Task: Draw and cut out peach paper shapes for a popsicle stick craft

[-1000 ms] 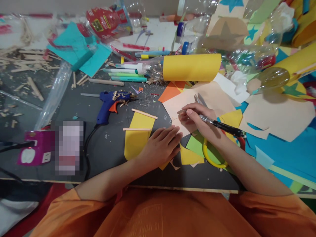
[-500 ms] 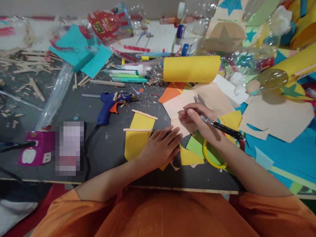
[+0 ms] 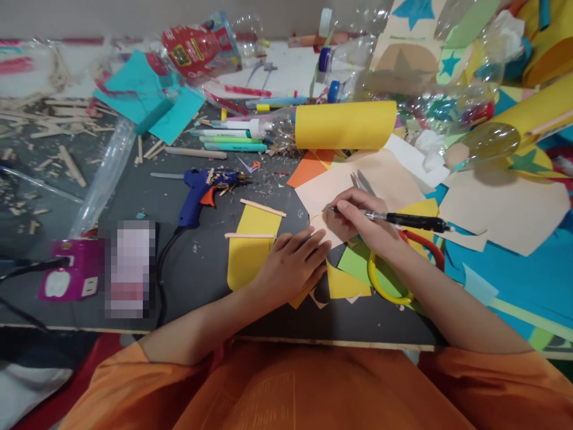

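Note:
My right hand [image 3: 360, 218] is closed around a black pen [image 3: 414, 221], whose tip points left at a sheet of peach paper [image 3: 322, 191]. A short curved line shows on the paper near the tip. Fingers spread, my left hand [image 3: 298, 260] lies flat on the lower edge of that paper. To its left is a piece of yellow paper [image 3: 250, 263] with two thin wooden sticks [image 3: 250, 236] lying across it. Under my right hand and forearm are scissors with red and yellow handles [image 3: 389, 297], their blades pointing away from me.
A blue glue gun [image 3: 192, 197] lies left of the yellow paper, its cable running towards me. Beyond my hands rests a bottle wrapped in yellow paper [image 3: 344, 125], with markers [image 3: 235, 145] beside it. Plastic bottles and blue paper [image 3: 505, 286] crowd the right side. Wood scraps litter the far left.
The pen has swung flatter in my right hand, and its tip now shows at the peach paper. My left hand has stayed in place.

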Tool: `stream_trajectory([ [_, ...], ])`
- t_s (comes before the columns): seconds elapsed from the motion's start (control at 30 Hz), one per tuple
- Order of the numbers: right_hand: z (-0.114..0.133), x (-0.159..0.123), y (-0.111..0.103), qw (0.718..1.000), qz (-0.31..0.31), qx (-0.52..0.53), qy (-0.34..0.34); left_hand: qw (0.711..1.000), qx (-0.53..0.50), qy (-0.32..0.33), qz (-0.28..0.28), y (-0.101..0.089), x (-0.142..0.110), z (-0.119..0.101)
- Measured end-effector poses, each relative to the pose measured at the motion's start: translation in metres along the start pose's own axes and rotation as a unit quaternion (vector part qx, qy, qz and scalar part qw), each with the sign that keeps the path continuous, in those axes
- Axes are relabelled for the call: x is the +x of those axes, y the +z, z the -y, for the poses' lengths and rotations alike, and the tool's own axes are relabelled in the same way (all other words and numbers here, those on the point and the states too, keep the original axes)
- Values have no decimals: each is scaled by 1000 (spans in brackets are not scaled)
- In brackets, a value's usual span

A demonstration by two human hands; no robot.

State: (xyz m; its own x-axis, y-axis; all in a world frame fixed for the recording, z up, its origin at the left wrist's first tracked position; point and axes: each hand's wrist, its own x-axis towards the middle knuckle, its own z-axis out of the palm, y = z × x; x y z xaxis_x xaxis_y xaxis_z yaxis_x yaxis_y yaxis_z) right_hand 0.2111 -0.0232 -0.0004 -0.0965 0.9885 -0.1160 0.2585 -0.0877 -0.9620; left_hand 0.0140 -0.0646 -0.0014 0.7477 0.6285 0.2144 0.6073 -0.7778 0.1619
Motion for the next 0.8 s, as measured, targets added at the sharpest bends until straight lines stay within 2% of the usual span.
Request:
stream_trajectory([
  [0.4, 6, -1, 4, 1000, -11, -11, 24, 1000, 16, 0, 8, -1, 0, -2],
  [0.8, -1, 0, 2, 999, 0, -25, -22, 1000, 20, 4, -8, 1, 0, -2],
])
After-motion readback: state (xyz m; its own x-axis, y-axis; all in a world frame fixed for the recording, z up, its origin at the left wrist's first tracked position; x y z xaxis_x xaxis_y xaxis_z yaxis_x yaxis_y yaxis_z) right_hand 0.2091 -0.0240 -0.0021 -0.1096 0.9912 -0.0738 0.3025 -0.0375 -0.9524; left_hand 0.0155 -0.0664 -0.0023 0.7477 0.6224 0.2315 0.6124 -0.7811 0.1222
